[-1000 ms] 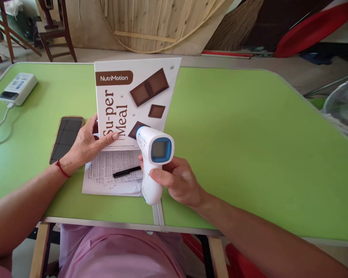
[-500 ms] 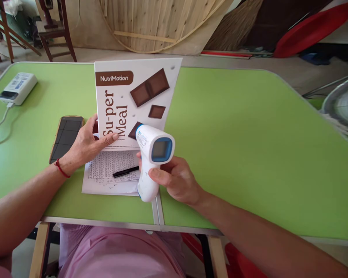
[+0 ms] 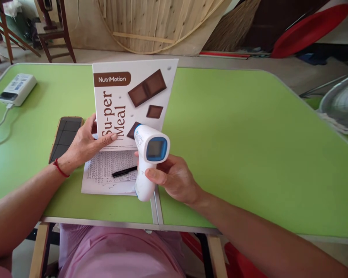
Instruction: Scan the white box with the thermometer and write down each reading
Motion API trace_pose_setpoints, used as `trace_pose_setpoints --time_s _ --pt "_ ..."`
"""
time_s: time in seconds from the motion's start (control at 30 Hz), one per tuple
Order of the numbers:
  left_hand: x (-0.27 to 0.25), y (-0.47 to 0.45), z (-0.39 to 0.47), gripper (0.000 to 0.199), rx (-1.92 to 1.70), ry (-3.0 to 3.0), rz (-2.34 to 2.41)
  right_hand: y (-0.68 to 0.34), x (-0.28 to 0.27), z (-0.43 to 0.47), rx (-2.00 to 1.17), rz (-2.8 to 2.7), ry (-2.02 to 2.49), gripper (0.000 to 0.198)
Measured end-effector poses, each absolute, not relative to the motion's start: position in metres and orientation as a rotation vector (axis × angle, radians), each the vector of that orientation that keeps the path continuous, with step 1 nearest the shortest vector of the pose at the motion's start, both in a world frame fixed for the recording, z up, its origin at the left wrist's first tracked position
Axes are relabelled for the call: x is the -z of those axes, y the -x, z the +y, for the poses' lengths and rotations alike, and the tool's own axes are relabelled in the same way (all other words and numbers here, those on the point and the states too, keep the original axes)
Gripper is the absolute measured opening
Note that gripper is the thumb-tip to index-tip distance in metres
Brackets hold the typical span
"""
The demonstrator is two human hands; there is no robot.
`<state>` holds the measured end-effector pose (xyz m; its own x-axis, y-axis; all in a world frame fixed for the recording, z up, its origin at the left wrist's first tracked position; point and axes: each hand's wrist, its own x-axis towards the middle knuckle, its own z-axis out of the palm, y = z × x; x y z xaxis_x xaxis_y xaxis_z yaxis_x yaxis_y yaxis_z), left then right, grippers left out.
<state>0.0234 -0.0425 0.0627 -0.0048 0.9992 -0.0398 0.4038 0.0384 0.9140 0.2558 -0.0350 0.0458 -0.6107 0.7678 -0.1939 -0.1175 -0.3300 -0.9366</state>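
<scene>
Over the smooth green table (image 3: 234, 146), by its near edge, fingers of the right hand (image 3: 178, 179) wrap a curved plastic thermometer (image 3: 146, 166). The left hand (image 3: 88, 142) grips a flat-faced box (image 3: 124, 92) by its lower left corner.

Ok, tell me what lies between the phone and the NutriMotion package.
In the head view, the left hand lies between the phone and the NutriMotion package, gripping the package near its lower left corner; green tabletop shows beyond the hand.

Wooden chair (image 3: 54, 34) on pale floor (image 3: 85, 56)
</scene>
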Motion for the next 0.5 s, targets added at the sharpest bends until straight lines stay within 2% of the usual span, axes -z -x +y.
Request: trace_pose_setpoints --time_s 0.37,0.5 --pt "-0.0667 -0.0224 -0.0426 0.049 -0.928 -1.384 1.526 -0.2571 -0.0476 -0.0334 -1.982 -1.359 0.897 0.041" --pt "-0.0663 -0.0236 -0.0438 0.050 -0.967 -1.291 1.462 -0.2627 -0.0465 -0.0321 -1.889 -1.469 0.919 0.032"
